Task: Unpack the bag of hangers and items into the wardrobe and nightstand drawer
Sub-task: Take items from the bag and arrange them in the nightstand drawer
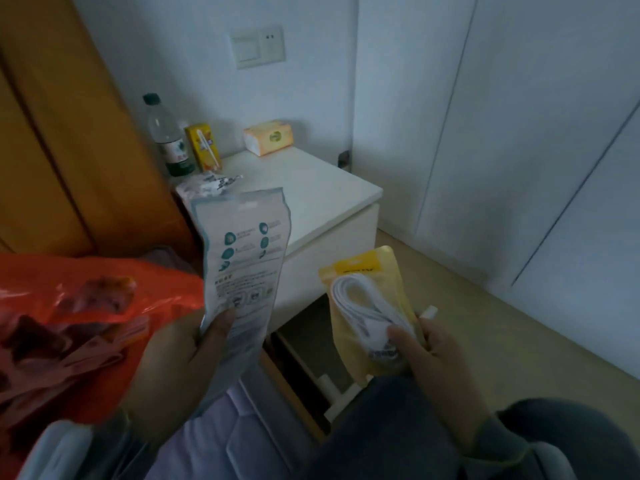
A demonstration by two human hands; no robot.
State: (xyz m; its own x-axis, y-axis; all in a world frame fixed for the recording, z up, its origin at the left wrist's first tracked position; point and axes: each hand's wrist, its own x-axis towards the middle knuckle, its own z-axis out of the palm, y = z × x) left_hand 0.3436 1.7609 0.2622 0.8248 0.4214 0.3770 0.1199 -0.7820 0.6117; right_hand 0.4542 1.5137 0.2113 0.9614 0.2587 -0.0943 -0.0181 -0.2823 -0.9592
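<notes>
My left hand (180, 362) grips the lower end of a long pale blue printed packet (242, 265), held upright in front of the white nightstand (311, 199). My right hand (426, 348) pinches a yellow pouch (367, 306) with a coiled white cable inside, just above the open nightstand drawer (311, 344). An orange plastic bag (79, 327) with reddish hangers showing through it lies at the left on the bed. White wardrobe doors (519, 133) fill the right side.
On the nightstand top stand a clear bottle (166, 133), a yellow drink carton (202, 143), a tissue pack (268, 136) and a crumpled wrapper (207, 185). An orange wooden headboard (69, 133) rises at left. Beige floor (485, 306) lies between nightstand and wardrobe.
</notes>
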